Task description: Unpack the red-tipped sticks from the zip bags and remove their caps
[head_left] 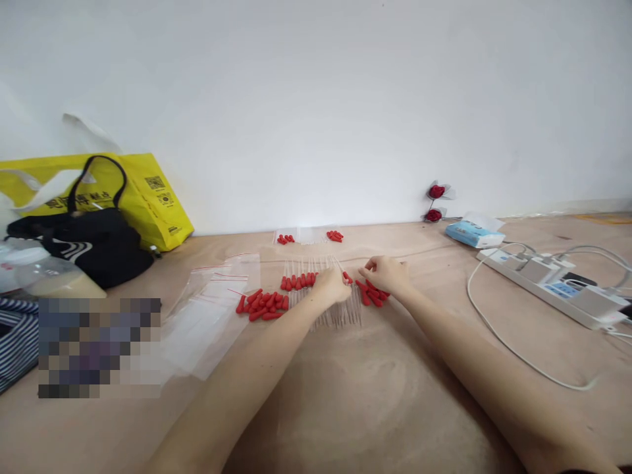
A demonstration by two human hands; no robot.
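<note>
My left hand point(332, 285) is closed in a pinch over a row of thin clear tubes point(340, 315) lying on the table, with a red cap point(347, 277) at its fingertips. Just to the right, my right hand point(388, 272) rests with fingers curled over a small pile of red caps point(374, 294), seemingly pinching one. Several tubes with red caps fitted point(299, 281) lie left of my left hand. A larger heap of loose red caps point(262, 305) sits further left.
Clear zip bags point(212, 309) lie at the left. A black handbag point(93, 243) and a yellow bag point(148, 191) stand at the back left. More capped tubes point(334, 235) lie near the wall. A power strip point(553, 286) with cables, a tissue pack point(474, 232) and red roses point(435, 201) are at the right.
</note>
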